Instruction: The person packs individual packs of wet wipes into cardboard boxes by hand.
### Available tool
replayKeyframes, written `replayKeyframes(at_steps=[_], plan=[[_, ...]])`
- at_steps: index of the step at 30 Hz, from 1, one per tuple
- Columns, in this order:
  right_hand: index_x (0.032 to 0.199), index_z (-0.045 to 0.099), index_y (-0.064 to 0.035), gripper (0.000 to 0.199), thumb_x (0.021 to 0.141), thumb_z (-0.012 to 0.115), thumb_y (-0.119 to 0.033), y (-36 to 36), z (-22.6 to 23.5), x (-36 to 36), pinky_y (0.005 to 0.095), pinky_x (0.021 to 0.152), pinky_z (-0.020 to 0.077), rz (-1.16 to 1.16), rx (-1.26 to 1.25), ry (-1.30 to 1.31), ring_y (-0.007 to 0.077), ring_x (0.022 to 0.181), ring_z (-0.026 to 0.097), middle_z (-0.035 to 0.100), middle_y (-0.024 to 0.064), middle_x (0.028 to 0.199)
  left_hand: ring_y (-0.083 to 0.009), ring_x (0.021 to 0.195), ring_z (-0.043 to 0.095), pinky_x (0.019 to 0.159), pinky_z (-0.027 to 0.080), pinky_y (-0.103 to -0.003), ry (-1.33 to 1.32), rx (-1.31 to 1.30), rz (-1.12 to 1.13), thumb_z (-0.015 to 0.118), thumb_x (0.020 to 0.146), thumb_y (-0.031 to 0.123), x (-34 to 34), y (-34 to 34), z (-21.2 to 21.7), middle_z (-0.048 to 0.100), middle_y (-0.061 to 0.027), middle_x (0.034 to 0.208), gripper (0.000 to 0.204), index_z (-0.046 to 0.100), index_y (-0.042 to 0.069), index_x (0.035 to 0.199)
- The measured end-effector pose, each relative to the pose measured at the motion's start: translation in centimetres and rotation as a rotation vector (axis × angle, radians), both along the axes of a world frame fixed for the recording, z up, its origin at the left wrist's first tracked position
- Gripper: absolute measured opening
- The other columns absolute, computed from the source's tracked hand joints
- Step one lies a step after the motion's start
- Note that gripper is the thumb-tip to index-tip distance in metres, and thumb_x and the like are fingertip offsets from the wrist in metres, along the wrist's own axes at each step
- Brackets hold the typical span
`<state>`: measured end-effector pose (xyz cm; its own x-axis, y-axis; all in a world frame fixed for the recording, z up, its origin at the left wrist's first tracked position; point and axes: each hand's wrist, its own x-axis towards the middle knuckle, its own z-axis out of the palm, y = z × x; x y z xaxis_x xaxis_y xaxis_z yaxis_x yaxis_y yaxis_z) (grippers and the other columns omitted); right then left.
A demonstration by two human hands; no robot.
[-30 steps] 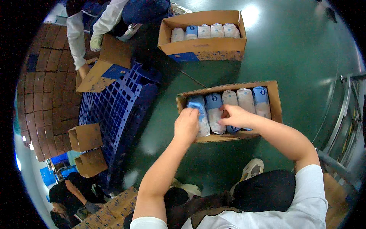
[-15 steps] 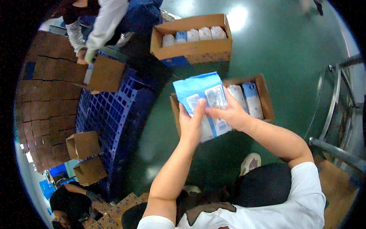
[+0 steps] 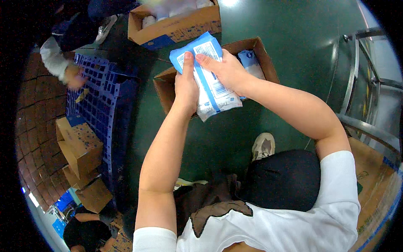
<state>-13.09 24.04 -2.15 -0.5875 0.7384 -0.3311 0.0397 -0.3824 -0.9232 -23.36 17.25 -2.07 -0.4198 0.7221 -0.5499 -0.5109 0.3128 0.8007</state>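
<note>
My left hand [image 3: 187, 84] and my right hand [image 3: 228, 71] grip a soft blue-and-white plastic pack [image 3: 205, 86] from both sides. Both thumbs press on its printed upper face, while the other fingers are mostly hidden underneath. The pack is held tilted above an open cardboard box [image 3: 166, 84] on the floor. Inside that box, at its right end, another blue-and-white pack [image 3: 250, 64] shows. My hands and the held pack hide much of the box's inside.
Ahead stands another open carton [image 3: 180, 31] with several packs. To the left are a blue plastic pallet [image 3: 97, 84], a co-worker's blurred hand [image 3: 74, 77], open cartons [image 3: 79, 145] and a wall of stacked boxes [image 3: 37, 130]. Metal railing [image 3: 369, 128] runs along the right. Another person [image 3: 86, 233] is at lower left.
The view has shifted, and more of the held pack's printed face now shows. At the left, the co-worker's hand is apart from the carton it was touching; another carton shows by the pallet.
</note>
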Motion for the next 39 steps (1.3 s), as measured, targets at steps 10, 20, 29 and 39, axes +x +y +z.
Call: replayKeyframes(at_steps=[10, 20, 29, 39], plan=[[0.101, 0.050, 0.0026, 0.054, 0.075, 0.068, -0.041, 0.3, -0.7, -1.4, 0.0312, 0.063, 0.0501, 0.094, -0.200, 0.063, 0.0176, 0.073, 0.060, 0.060, 0.0113, 0.088, -0.0211, 0.097, 0.055, 0.083, 0.045, -0.032, 0.043, -0.023, -0.066, 0.045, 0.086, 0.053, -2.0, -0.5, 0.1, 0.055, -0.0159, 0.109, 0.070, 0.037, -0.006, 0.123], [0.119, 0.032, -0.0018, 0.077, 0.062, 0.080, -0.019, -1.3, -2.2, -0.8, 0.0354, 0.087, 0.0440, 0.310, 0.184, 0.107, 0.0215, 0.102, 0.052, 0.051, 0.0149, 0.113, -0.0383, 0.097, 0.053, 0.084, 0.043, -0.040, 1.094, -0.443, -0.237, 0.062, 0.076, 0.023, -7.1, -8.4, -5.0, 0.057, -0.0200, 0.105, 0.041, 0.051, -0.001, 0.107], [0.116, 0.031, 0.0119, 0.076, 0.071, 0.070, -0.035, -4.9, -6.0, -5.7, 0.0387, 0.085, 0.0440, 0.560, 0.047, -0.517, 0.0385, 0.100, 0.054, 0.052, 0.0301, 0.108, -0.0353, 0.092, 0.058, 0.079, 0.044, -0.039, 0.639, -0.412, -0.275, 0.052, 0.082, 0.023, -10.1, -10.7, -7.1, 0.061, -0.0217, 0.096, 0.030, 0.058, -0.002, 0.099], [0.094, 0.053, 0.0012, 0.043, 0.069, 0.069, -0.030, -4.5, -7.2, -6.5, 0.0437, 0.069, 0.0496, 1.007, 0.917, -0.777, 0.0356, 0.082, 0.062, 0.062, 0.0222, 0.083, -0.0376, 0.100, 0.052, 0.085, 0.042, -0.043, 0.976, -0.375, -0.211, 0.052, 0.080, 0.016, -8.2, -10.5, -5.8, 0.055, -0.0212, 0.108, 0.034, 0.051, -0.001, 0.109]])
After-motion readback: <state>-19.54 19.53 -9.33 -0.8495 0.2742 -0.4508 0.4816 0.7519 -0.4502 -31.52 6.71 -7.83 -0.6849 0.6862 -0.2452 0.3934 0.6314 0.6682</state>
